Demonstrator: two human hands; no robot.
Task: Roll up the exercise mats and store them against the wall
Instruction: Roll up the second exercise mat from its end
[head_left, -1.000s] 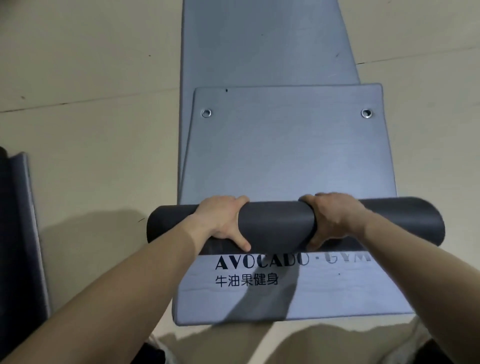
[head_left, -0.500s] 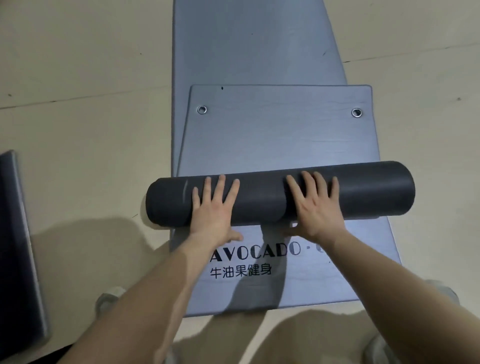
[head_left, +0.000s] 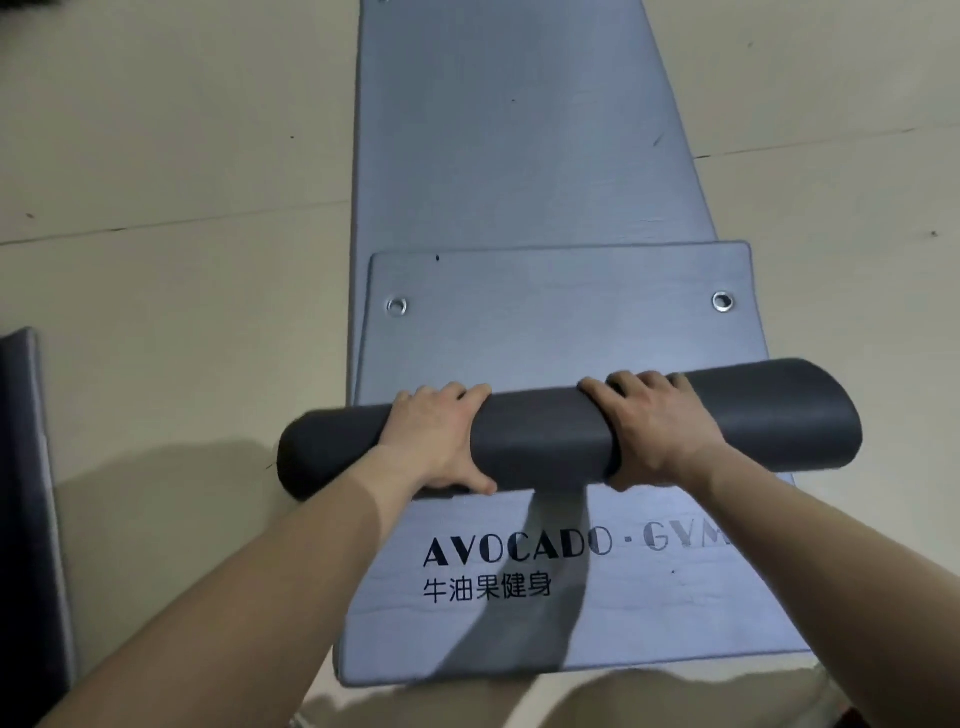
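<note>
**A:** Which step is this?

**B:** One mat looks fully rolled, I'd judge. Nearer than the hands, a flat grey mat lies on the floor, its lettering facing up. The left hand and right hand each wrap around a dark rolled mat, fingers curled over its top and thumbs on the near side. The roll sits crosswise over the flat mat, and its end sticks out past the mat's edge beyond the left hand. I cannot tell whether it touches the flat mat.

**A:** And next?

**B:** Probably lifting the roll and carrying it to the wall while keeping it tight, because a slack grip could let it spring open. Beyond the hands the flat mat ends at two metal eyelets, where it overlaps a longer mat. Both mats are yet to be rolled.

**A:** Anything unclear?

**B:** No wall shows. The hands and the roll hide any loose tail underneath. The right forearm covers the end of the lettering. Left of the left hand, a third mat is cut off by the frame, and so is the longer mat's far end.
</note>
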